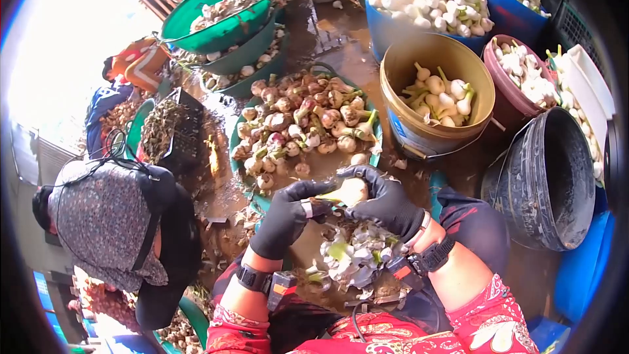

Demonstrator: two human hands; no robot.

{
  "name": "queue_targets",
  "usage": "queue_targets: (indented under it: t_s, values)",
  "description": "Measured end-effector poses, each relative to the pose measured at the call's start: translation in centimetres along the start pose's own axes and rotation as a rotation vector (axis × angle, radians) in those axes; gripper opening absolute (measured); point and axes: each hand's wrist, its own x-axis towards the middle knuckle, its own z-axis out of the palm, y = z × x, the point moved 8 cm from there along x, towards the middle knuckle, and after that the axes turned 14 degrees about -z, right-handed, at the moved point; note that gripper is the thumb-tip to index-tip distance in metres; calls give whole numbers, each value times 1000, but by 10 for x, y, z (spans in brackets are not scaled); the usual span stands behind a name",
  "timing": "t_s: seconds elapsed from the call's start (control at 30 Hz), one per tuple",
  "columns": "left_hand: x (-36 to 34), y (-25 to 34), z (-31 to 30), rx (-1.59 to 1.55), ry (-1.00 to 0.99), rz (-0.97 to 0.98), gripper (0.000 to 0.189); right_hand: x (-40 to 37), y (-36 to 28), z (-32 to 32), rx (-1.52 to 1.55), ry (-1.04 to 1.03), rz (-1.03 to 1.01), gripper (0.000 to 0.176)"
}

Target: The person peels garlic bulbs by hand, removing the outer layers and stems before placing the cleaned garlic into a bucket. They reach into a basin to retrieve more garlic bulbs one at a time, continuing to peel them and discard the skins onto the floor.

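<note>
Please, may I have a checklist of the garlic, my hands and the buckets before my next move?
1. Garlic bulb supported: ok, in the right hand.
2. Left hand at the stem side: ok; how firmly it grips: cannot tell.
3. Black gloves on both hands: ok.
4. Room in the yellowish bucket: ok, its bulbs lie below the rim.
5. Area below the hands free of peelings: not ok, a heap lies there.

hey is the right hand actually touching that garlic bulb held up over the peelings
Touching. The head view shows the gloved right hand curled around the rounded end of the garlic bulb, with fingers against it.
</note>
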Motion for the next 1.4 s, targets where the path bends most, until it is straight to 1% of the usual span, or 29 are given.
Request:
queue_targets:
  t_s: [0.03, 0.07, 0.13, 0.17, 0.2, 0.23, 0.27, 0.33, 0.37, 0.4, 0.47, 0.5, 0.53, 0.6, 0.63, 0.67, 0.73, 0.77, 0.83, 0.9, 0.97, 1.0, 1.07, 1.1, 1.2, 1.27, 1.3, 1.33, 1.4]
  values:
    - [-4, -7, -6, -102, 7, -42, 31, -2, 3, -2, 21, 15, 26, 55]
    - [-5, -17, -11, -103, 9, -41, 31, -5, 7, -6, 44, 33, 55, 54]
    - [1, -39, -36, -295, 84, 0, 30, -9, 16, -15, 32, 45, 105, 52]
    - [0, -35, -44, -394, 53, 21, 30, -9, 15, -25, 143, 131, 135, 48]
    - [-3, -33, -53, -346, 134, 47, 31, -8, 14, -32, 254, 220, 165, 45]
    - [0, -34, -52, -153, 155, 20, 33, -5, 7, -35, 191, 246, 134, 40]
    - [2, -34, -50, 38, 176, -6, 35, -5, 6, -33, 188, 245, 138, 40]
    - [12, -40, -37, 714, 308, 327, 39, -1, 9, -21, 375, 218, 140, 36]
    - [6, -28, -20, 833, 310, 424, 43, -1, 17, -17, 396, 153, 145, 33]
    - [2, -16, -5, 832, 308, 417, 43, -1, 17, -14, 399, 155, 152, 33]
    - [6, -15, 10, -235, -46, 104, 45, -3, 17, -1, 282, 106, 195, 37]
    - [7, -16, 5, -284, 10, 93, 21, -1, 25, 2, 217, 60, 182, 39]
    - [7, -16, 3, -290, 17, 94, 21, 0, 25, 6, 217, 53, 187, 39]
    - [4, -6, -3, -265, 33, 228, 14, -10, 35, 16, 335, 63, 365, 41]
    - [-1, 5, -6, 61, 191, 368, 16, -7, 31, 18, 215, 26, 126, 52]
    - [-1, 5, -6, 61, 191, 368, 16, -4, 28, 20, 215, 27, 125, 52]
    - [0, 6, -3, 101, 195, 401, 18, 1, -34, 19, -799, 1, -512, 66]
    - [0, 7, -3, 100, 192, 400, 18, 1, -30, 18, -772, -17, -464, 69]
    - [9, -12, -8, -253, 91, 133, 20, -2, -26, 15, -709, 8, -427, 69]
    - [4, -7, -4, -266, 107, 135, 19, -3, -19, 13, -649, 31, -396, 69]
    - [3, -5, -3, -275, 120, 134, 19, -3, 11, 9, -128, 104, -156, 64]
    - [3, -7, -4, -284, 111, 114, 20, -4, 11, 9, -129, 107, -155, 64]
    - [3, -9, -5, -294, 102, 92, 22, -7, 22, 10, 192, 159, -19, 59]
    - [3, -10, -6, -275, 104, 91, 20, -7, 21, 10, 192, 161, -18, 59]
    - [1, -8, -9, -237, 103, 89, 15, -7, 29, 9, 193, 174, 57, 51]
    - [2, -9, -11, -220, 104, 86, 12, -4, 42, 8, 348, 161, 69, 38]
    - [3, -10, -14, -98, 167, 123, 11, -8, 34, 21, 586, 66, 234, 33]
    - [3, -9, -18, 24, 231, 159, 10, -13, 28, 35, 811, -1, 388, 34]
    - [-7, 9, -9, 523, 308, 466, 15, -29, 37, 44, 756, -96, 629, 36]
